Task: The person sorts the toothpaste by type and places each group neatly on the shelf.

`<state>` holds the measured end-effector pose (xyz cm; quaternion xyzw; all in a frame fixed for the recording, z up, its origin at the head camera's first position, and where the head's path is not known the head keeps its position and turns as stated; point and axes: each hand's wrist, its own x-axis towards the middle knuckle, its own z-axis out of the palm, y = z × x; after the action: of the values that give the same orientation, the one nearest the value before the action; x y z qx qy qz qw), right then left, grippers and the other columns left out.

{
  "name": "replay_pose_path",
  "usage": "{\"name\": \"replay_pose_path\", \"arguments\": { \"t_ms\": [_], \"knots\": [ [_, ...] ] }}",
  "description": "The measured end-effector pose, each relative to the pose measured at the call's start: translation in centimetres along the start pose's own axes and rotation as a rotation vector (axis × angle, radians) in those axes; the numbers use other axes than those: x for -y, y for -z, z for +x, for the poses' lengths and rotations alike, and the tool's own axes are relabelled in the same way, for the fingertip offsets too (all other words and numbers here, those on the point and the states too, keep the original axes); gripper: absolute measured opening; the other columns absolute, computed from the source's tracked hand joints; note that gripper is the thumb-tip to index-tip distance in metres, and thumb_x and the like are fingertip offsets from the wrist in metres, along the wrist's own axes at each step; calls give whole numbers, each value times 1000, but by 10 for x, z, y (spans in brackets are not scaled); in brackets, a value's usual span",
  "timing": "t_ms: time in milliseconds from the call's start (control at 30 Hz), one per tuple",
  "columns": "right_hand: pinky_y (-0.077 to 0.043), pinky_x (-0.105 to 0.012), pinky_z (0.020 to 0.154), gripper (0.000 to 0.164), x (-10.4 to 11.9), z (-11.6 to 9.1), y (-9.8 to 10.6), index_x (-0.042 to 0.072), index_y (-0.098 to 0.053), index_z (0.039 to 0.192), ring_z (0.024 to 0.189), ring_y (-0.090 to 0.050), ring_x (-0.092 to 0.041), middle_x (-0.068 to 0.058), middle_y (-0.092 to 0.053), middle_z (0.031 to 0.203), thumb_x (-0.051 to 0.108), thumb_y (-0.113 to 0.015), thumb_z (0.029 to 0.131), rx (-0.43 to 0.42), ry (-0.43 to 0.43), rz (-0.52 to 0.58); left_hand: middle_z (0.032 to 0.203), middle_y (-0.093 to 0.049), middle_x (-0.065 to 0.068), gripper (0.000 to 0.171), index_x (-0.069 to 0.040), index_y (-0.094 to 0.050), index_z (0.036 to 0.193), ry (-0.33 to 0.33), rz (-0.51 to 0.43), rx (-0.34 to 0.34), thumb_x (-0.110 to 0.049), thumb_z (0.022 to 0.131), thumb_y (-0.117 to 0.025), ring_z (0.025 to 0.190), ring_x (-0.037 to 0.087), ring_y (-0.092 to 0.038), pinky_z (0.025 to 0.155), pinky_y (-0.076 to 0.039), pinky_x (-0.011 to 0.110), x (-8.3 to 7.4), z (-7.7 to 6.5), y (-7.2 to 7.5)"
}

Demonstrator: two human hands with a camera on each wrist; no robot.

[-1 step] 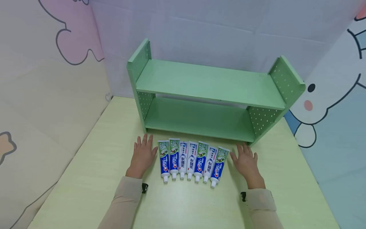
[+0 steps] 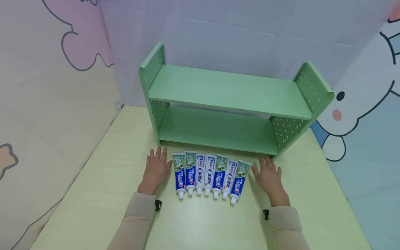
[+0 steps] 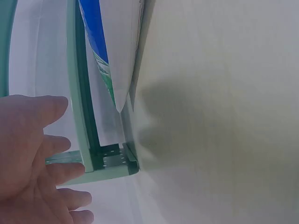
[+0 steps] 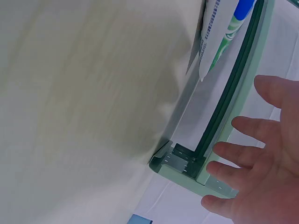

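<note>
Flanking seven toothpaste tubes (image 2: 209,175), laid at lower centre of the head frame | left hand (image 2: 155,172) is extended palm-down, fingers spread | right hand (image 2: 268,177) is likewise extended, fingers spread

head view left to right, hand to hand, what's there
Left hand, first green-and-blue toothpaste tube, second green-and-blue tube, first white tube, second white tube, third green-and-blue tube, third white tube, fourth green-and-blue tube, right hand
</note>
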<state>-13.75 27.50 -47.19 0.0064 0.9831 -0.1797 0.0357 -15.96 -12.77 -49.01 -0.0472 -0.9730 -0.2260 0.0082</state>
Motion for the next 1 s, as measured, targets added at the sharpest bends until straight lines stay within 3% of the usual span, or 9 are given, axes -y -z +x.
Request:
{"name": "replay_pose_path", "arguments": {
  "t_ms": [567, 1000],
  "knots": [
    [-5, -71, 103, 61, 0, 0, -2, -8, -27, 148, 138, -12, -52, -35, -17, 151, 32, -42, 104, 6, -4, 10, 153, -20, 31, 60, 7, -28, 148, -21, -20, 0, -23, 102, -51, 140, 50, -15, 111, -13, 56, 0, 1, 3],
    [-8, -70, 103, 60, 3, -3, -1, -7, -29, 148, 136, -19, -53, -35, -21, 150, 31, -43, 103, 14, -18, 14, 154, -17, 31, 63, 5, -23, 151, 10, -34, 32, -24, 102, -51, 140, 51, -12, 111, -14, 56, 2, 5, 6]
  ]
}}
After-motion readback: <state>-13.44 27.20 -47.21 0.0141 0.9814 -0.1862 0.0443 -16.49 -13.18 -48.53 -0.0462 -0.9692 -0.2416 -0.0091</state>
